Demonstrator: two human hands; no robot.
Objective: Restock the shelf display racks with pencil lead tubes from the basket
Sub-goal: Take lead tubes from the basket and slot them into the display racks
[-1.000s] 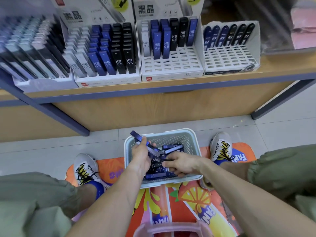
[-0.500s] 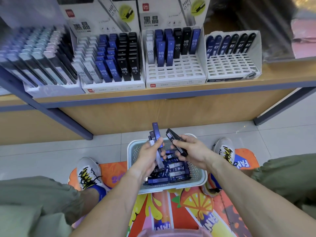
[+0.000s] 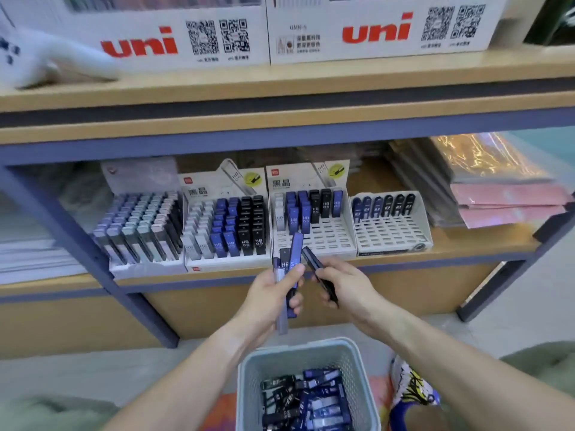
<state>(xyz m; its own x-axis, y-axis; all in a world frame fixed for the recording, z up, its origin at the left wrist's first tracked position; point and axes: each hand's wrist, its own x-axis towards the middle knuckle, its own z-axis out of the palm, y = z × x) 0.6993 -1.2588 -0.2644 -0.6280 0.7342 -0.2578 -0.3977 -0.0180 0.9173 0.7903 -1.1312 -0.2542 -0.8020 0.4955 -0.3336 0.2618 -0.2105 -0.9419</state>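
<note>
A wood-grain shelf unit with dull blue metal edging and slanted posts fills the far side, its upper board carrying two glossy white cardboard boxes printed with red lettering and square codes. On the lower board stand four stepped display racks side by side: the far-left rack packed with pale grey and lilac flat tubes, the second rack full of white, blue and black ones, the third rack of white plastic with only its back rows filled and bare slotted rows in front, and the right rack, a perforated white tray with a single back row of dark rounded tubes. To the right of them lies a stack of shiny pink and clear plastic-wrapped packs. Near the bottom, on the tiled floor, sits the basket, pale grey-green plastic with a fine mesh wall, heaped with loose pencil lead tubes in blue and black. Above it, just in front of the third rack, the left hand grips a fan of several slim rectangular tubes, blue and translucent, thumb pressed across them. Close beside it, the right hand pinches one dark flat tube tilted toward the left hand's bundle.
</note>
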